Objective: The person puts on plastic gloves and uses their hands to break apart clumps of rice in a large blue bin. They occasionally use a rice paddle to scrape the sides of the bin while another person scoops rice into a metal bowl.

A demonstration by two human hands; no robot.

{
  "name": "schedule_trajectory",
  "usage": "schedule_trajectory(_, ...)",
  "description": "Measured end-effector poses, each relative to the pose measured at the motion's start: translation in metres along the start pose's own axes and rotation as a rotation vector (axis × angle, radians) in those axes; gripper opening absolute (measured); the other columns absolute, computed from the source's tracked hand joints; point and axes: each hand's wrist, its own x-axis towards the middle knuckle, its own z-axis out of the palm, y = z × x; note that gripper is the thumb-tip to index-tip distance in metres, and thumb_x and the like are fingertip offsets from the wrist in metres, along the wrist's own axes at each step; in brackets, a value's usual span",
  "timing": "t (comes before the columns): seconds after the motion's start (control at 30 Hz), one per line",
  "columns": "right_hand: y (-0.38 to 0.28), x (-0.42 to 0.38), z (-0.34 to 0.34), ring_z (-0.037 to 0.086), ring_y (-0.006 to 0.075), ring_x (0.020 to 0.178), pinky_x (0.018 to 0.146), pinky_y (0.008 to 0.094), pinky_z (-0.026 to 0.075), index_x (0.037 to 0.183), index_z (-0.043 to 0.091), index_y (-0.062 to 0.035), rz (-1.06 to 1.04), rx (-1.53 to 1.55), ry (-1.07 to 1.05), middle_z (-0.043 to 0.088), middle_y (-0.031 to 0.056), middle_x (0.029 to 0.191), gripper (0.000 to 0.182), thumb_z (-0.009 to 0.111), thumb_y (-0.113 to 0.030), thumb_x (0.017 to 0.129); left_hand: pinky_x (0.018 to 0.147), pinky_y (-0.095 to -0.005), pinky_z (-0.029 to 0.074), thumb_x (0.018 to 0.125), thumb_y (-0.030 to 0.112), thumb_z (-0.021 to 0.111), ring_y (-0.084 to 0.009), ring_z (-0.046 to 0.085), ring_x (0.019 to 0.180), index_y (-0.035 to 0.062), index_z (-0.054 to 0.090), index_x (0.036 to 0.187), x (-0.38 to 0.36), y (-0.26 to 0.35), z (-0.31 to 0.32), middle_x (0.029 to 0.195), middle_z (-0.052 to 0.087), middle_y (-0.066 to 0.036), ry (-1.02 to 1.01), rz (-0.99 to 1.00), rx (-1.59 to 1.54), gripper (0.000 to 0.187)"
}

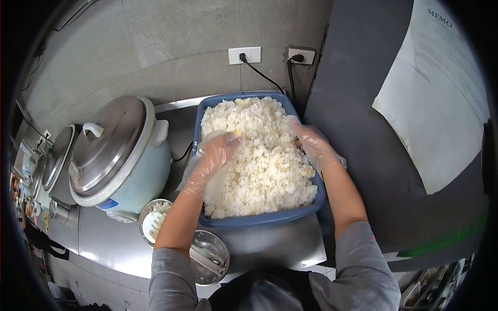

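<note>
A blue plastic tub (261, 221) is heaped with white cooked rice (270, 176). My left hand (220, 147), in a clear plastic glove, rests against the left side of the heap, its fingers pointing inward over the grains. On the opposite side, my right hand (311, 141) wears the same kind of glove. It is between the rice and the tub's right wall, with its thumb apart and its other fingers partly hidden. Neither hand shows a tool in it.
A large rice cooker (140, 160) with a metal lid stands left of the tub on the steel counter (290, 243). Two metal bowls, one with a white utensil (207, 259), lie near my left forearm. A dark panel with a memo sheet (441, 98) rises at right.
</note>
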Motion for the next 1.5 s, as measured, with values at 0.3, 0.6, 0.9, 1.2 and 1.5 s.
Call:
schedule_trajectory(0.3,0.001,0.086,0.02,0.031,0.0303,0.136,0.108,0.0482,0.027,0.147,0.027,-0.0086,0.169,0.271,0.103,0.035,0.0126,0.148,0.088,0.043,-0.07,0.086,0.098,-0.0403,0.039,0.085,0.065,0.051,-0.039,0.053,0.115,-0.0049,0.052,0.123,0.038,-0.041,-0.007,0.122,0.056,-0.028,0.181,0.016,0.042,0.08)
schedule_trajectory(0.6,0.034,0.107,0.007,0.029,0.0294,0.138,0.109,0.0468,0.025,0.148,0.028,-0.0119,0.301,0.088,0.029,0.028,0.0127,0.151,0.095,0.049,-0.074,0.079,0.106,-0.038,0.031,0.089,0.058,0.05,-0.0333,0.044,0.127,-0.0041,0.046,0.132,0.106,-0.084,0.011,0.134,0.049,-0.024,0.337,-0.146,-0.534,0.075)
schedule_trajectory(0.9,-0.021,0.054,0.042,0.042,0.0269,0.13,0.106,0.0427,0.033,0.143,0.038,-0.0108,0.207,0.254,-0.054,0.042,0.0113,0.143,0.083,0.052,-0.067,0.084,0.107,-0.0328,0.031,0.089,0.047,0.057,-0.0258,0.044,0.128,-0.001,0.052,0.13,0.122,-0.082,0.004,0.136,0.049,-0.017,0.089,-0.346,-0.788,0.063)
schedule_trajectory(1.2,-0.04,0.04,0.07,0.046,0.0253,0.125,0.103,0.0379,0.038,0.141,0.038,-0.0051,0.124,0.146,-0.04,0.047,0.0136,0.137,0.07,0.062,-0.043,0.088,0.108,-0.0298,0.03,0.088,0.036,0.064,-0.0226,0.046,0.125,-0.001,0.048,0.132,0.124,-0.075,0.02,0.134,0.052,-0.012,-0.096,0.046,-0.675,0.06)
schedule_trajectory(1.5,-0.045,0.029,0.093,0.043,0.022,0.126,0.104,0.0349,0.035,0.141,0.038,-0.0047,-0.292,0.184,-0.158,0.045,0.0155,0.136,0.072,0.073,-0.025,0.081,0.105,-0.0332,0.033,0.07,0.013,0.078,-0.0241,0.047,0.123,0.0021,0.029,0.143,0.076,0.026,0.005,0.132,0.049,-0.017,-0.224,0.12,-0.956,0.088)
